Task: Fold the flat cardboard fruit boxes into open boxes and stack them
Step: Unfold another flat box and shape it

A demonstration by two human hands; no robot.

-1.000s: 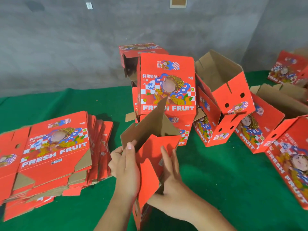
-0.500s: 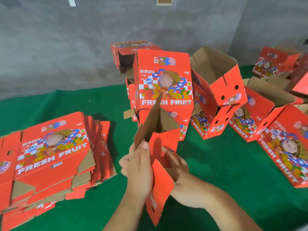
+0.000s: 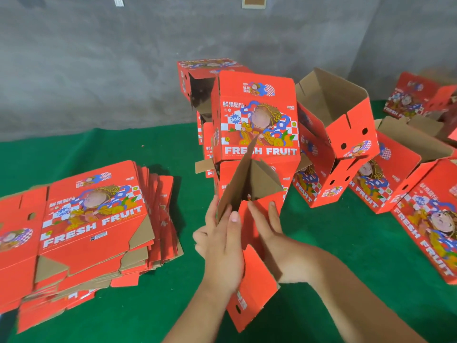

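Since a second ago the half-opened red printed cardboard fruit box (image 3: 249, 243) has swung more upright between the hands, brown inner flaps now poking up past the fingertips. Left hand (image 3: 222, 246) has its fingers curled round the near edge with the thumb laid along the panel, so that grip is pinching the box wall. Right hand (image 3: 274, 241) lies with fingers pretty much straight, pressed flat against the red panel, pushing instead of pinching.

Progress-wise I'd say well short of halfway. Beyond the grip sits a pile of folded red fruit boxes (image 3: 254, 117), some stacked, others tipped over to the right of it. Left of the grip a thick stack of flat red cardboard blanks (image 3: 91, 224) waits on the green cloth tabletop (image 3: 346, 243). This one's bottom flaps aren't locked yet, then it needs stacking.
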